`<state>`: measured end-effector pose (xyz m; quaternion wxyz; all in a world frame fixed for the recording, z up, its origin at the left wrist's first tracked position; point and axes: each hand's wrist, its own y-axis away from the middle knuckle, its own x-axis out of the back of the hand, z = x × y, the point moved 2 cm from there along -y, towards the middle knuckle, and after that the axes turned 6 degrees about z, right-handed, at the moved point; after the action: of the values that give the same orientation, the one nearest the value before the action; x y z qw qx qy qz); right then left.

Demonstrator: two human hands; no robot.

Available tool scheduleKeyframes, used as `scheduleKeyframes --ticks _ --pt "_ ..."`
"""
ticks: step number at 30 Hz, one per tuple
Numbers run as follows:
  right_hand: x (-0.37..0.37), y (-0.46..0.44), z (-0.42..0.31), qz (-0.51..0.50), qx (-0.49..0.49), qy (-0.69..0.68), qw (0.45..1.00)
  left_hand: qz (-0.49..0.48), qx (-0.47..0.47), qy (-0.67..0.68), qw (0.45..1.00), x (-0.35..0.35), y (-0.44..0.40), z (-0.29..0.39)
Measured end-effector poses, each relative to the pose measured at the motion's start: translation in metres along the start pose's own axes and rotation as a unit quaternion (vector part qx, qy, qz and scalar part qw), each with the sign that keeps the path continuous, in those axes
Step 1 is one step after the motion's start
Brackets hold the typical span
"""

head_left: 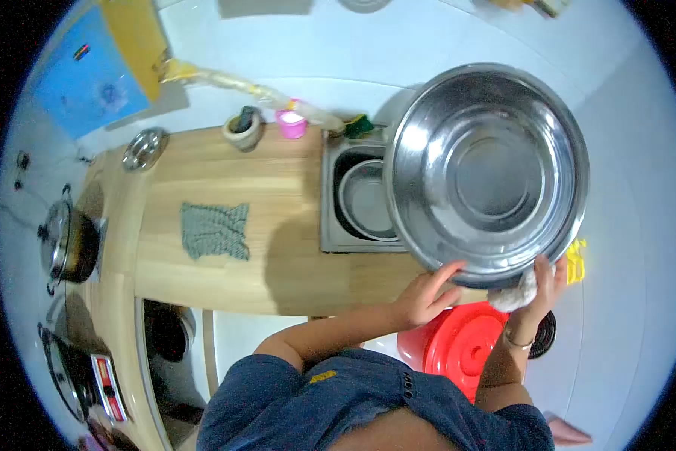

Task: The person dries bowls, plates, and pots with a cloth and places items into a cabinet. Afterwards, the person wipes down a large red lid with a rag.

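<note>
A large shiny metal basin [496, 180] is raised over the right part of the sink, its inside facing me. My left hand [426, 299] grips its lower rim, one finger laid over the edge and the thumb below. At the lower right of the rim is my right hand [545, 293], with fingers over the edge and a crumpled white cloth [514, 295] bunched in it against the basin. The basin hides the right part of the metal sink [327, 225]; a smaller metal bowl [364, 199] shows in the sink.
A green cloth [215, 230] lies on the wooden counter [293, 203]. Along the back stand a mortar [242, 137], a pink cup [291, 128] and a metal dish [145, 149]. Pots [69, 237] are at the left. Below my hands is a red lidded bucket [458, 346].
</note>
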<state>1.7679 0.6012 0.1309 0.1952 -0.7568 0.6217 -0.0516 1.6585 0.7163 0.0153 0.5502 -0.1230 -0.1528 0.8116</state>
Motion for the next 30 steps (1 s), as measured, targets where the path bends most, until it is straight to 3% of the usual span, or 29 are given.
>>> scheduleKeyframes --ticks 3,4,6,10,16,20,22,24,25,26,27,28,29,30 --pt "-0.020 0.027 0.031 -0.106 -0.009 0.007 0.994 0.036 0.060 -0.092 0.993 0.031 0.046 -0.023" --pt "-0.037 0.040 0.036 -0.103 -0.075 0.007 0.992 0.053 0.065 -0.100 0.991 0.046 0.058 -0.022" --pt "-0.073 0.059 0.056 -0.141 -0.156 -0.042 0.977 0.105 0.089 -0.303 0.943 0.079 0.081 -0.018" --pt "-0.125 0.086 0.119 -0.180 -0.288 -0.106 0.935 0.251 0.079 -0.395 0.880 0.125 0.114 -0.013" --pt "-0.167 0.114 0.199 -0.183 -0.369 -0.081 0.908 0.331 0.092 -0.424 0.838 0.161 0.146 -0.041" --pt "-0.172 0.119 0.209 -0.194 -0.395 -0.093 0.893 0.348 0.075 -0.488 0.797 0.169 0.145 -0.052" --pt "-0.160 0.114 0.241 -0.298 -0.157 0.008 0.941 0.353 0.106 -0.483 0.794 0.168 0.145 -0.078" --pt "-0.165 0.112 0.240 -0.264 -0.375 -0.095 0.884 0.328 0.173 -0.491 0.788 0.166 0.142 -0.080" --pt "-0.168 0.116 0.230 -0.246 -0.386 -0.051 0.888 0.311 0.222 -0.488 0.785 0.166 0.139 -0.076" --pt "-0.163 0.112 0.242 -0.282 -0.434 -0.070 0.853 0.296 0.272 -0.477 0.782 0.164 0.136 -0.068" --pt "-0.157 0.111 0.244 -0.294 -0.414 -0.018 0.861 0.326 0.286 -0.481 0.762 0.162 0.136 -0.065" --pt "-0.136 0.087 0.341 -0.395 -0.340 -0.004 0.853 0.286 0.314 -0.465 0.777 0.159 0.135 -0.065" --pt "-0.147 0.106 0.265 -0.362 -0.437 -0.014 0.823 0.246 0.339 -0.445 0.792 0.156 0.137 -0.064" --pt "-0.137 0.096 0.308 -0.395 -0.421 -0.006 0.817 0.271 0.348 -0.445 0.779 0.152 0.142 -0.064"
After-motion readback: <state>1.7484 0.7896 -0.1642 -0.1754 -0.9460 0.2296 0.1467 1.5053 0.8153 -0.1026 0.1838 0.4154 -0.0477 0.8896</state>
